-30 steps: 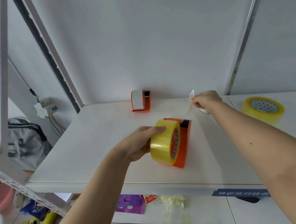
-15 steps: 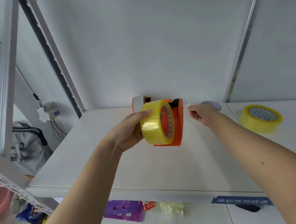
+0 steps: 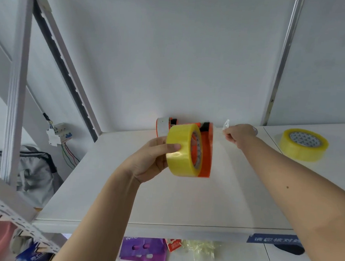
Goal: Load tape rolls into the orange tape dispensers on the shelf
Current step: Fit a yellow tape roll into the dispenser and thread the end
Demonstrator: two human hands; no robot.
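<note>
Head camera: I am watching the left hand gripping a yellow tape roll seated in an orange dispenser above the shelf, hiding a second dispenser, while the right hand is pinching the tape end; a spare roll is lying rightward.

A person's two bare forearms reach forward and upward. The left hand is curled into a grip, thumb pressed across the front, fingers wrapped behind. The right hand, further out and slightly higher, is closed in a pinch, knuckles facing up.
</note>
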